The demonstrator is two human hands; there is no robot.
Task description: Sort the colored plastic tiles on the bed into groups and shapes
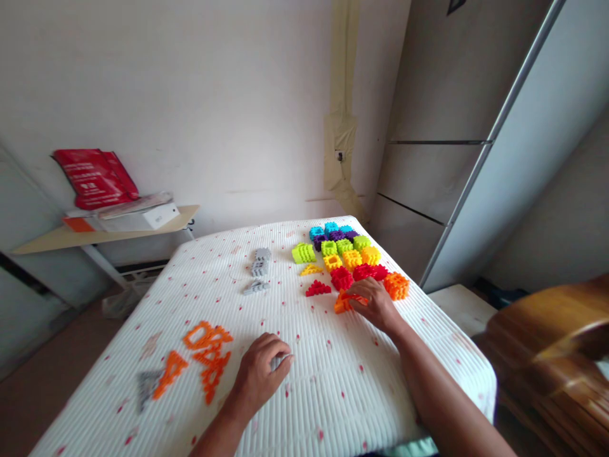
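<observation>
My right hand [373, 303] reaches across the white padded table [304, 406] and closes its fingers on an orange plastic block [343, 301] at the near end of a coloured block pile. My left hand [261, 371] rests on the table nearer me, fingers curled round a small grey piece [277, 362] that mostly hides under them. Flat orange pieces [209, 352] lie just left of that hand, with a grey triangle [146, 384] beside them. Red blocks [342, 277], yellow blocks [353, 258], green blocks [304, 252], purple and blue blocks [333, 232] sit beyond my right hand.
Grey blocks [259, 263] lie mid-table at the back. A shelf [95, 235] at the left wall carries a red bag [95, 178] and boxes. A refrigerator [476, 158] stands to the right, and a wooden piece of furniture [552, 355] sits at the near right.
</observation>
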